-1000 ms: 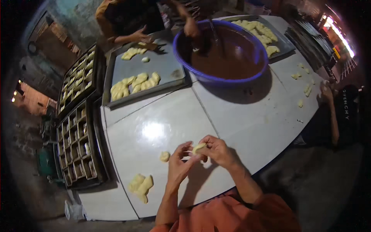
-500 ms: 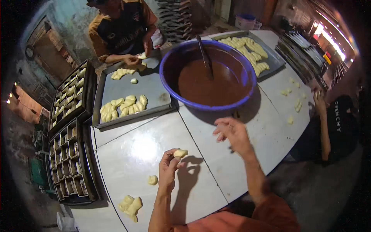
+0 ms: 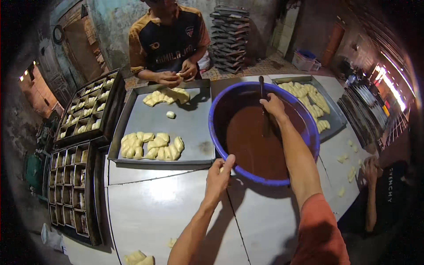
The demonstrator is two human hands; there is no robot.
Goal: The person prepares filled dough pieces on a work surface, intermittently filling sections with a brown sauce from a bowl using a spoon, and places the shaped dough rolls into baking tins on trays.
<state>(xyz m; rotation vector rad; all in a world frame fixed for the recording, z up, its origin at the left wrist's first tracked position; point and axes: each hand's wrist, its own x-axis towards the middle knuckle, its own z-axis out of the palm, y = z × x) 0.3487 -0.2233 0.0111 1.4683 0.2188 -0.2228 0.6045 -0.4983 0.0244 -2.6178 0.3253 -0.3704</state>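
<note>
A large blue-purple basin (image 3: 215, 139) of brown, chocolate-like liquid (image 3: 254, 145) stands before me on the white table. My right hand (image 3: 274, 106) reaches over it, fingers closed at the dark handle of a long-handled utensil (image 3: 262, 86) whose lower end is sunk in the liquid. By the basin's near left rim my left hand (image 3: 217, 176) is closed, thumb up, on a pale piece of dough (image 3: 222, 169), mostly hidden by the fingers. Shaped dough pieces (image 3: 139, 258) lie at the table's near edge.
On the left, a metal tray (image 3: 194, 145) bears shaped dough (image 3: 152, 145); divided tins (image 3: 68, 190) stand beside it. A person (image 3: 170, 48) across the table handles dough. Another tray (image 3: 338, 119) of dough sits behind the basin. At right is another person's arm (image 3: 371, 194).
My right hand has moved forward over the basin to the utensil's handle. My left hand has brought its dough piece forward to the basin's near rim. The view has shifted.
</note>
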